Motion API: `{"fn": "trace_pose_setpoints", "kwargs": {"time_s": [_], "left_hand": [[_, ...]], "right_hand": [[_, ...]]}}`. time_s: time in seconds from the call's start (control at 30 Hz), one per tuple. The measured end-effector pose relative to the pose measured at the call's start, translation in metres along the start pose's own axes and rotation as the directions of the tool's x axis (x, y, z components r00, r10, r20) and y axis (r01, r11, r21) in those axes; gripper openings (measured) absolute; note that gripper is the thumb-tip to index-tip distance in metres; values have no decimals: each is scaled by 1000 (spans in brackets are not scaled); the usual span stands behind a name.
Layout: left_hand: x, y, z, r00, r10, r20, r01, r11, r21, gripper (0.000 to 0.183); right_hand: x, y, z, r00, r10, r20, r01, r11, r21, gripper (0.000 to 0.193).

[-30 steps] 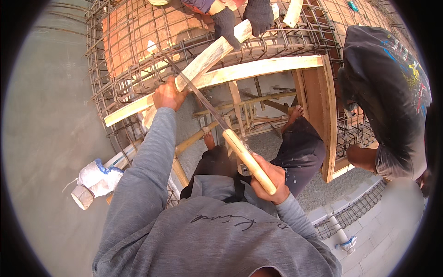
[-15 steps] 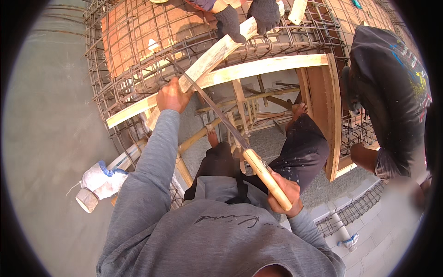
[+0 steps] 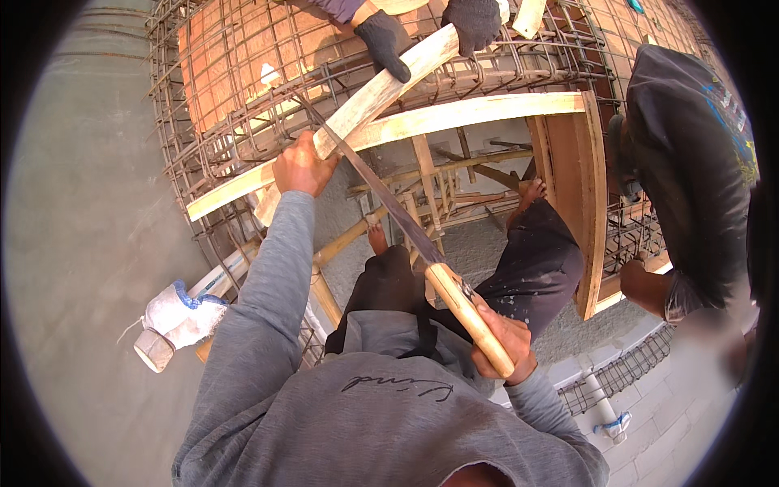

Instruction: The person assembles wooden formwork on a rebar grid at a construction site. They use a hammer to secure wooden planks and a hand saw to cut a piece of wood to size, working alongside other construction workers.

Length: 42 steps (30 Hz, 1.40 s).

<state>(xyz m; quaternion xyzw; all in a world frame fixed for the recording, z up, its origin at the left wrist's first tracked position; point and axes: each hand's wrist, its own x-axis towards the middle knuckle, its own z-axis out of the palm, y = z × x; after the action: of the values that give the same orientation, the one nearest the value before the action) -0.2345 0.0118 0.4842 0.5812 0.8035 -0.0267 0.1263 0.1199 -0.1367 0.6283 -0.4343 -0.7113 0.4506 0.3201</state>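
My right hand (image 3: 505, 341) is wrapped round the light wooden handle of a handsaw (image 3: 389, 203). Its long, dark blade slants up to the left and lies across a pale wooden plank (image 3: 381, 93) near the plank's lower end. Close beside the blade, my left hand (image 3: 304, 165) grips the plank, fingers curled over it; part of the wood is hidden there. Beneath it runs a long pale batten (image 3: 479, 112). Farther up, another person's dark-gloved hands, one (image 3: 385, 42) and the other (image 3: 472, 24), hold the plank.
Rebar mesh (image 3: 243, 81) over orange-brown boards spans the far side. Wooden formwork (image 3: 568, 162) stands at right, beside a crouching person in a black shirt (image 3: 690, 162). Bamboo poles (image 3: 349, 243) cross below me, near my bare feet. A white sack-wrapped pipe end (image 3: 174, 316) juts out over murky water at left.
The other person's nearer gloved hand has shifted slightly left on the plank. The person in black has moved a little to the right. My hands and the saw stay nearly in place.
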Motion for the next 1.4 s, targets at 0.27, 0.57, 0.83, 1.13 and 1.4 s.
{"fn": "trace_pose_setpoints", "kwargs": {"time_s": [0.27,0.57,0.83,1.13,1.4], "left_hand": [[4,10,-16,976,-102,193,89,993,78,59],[0,7,-8,993,-85,83,84,996,16,58],[1,2,-4,992,-37,118,36,999,18,60],[5,9,-17,981,-84,175,75,996,52,61],[0,7,-8,984,-90,154,91,996,-2,54]], "right_hand": [[80,41,66,997,-7,-74,17,990,141,69],[111,56,68,994,-88,-65,98,980,174,69],[-22,13,-6,1000,18,5,-18,1000,13,63],[82,68,77,999,36,-12,-32,973,227,74],[42,54,28,998,-49,-32,53,991,123,67]]}}
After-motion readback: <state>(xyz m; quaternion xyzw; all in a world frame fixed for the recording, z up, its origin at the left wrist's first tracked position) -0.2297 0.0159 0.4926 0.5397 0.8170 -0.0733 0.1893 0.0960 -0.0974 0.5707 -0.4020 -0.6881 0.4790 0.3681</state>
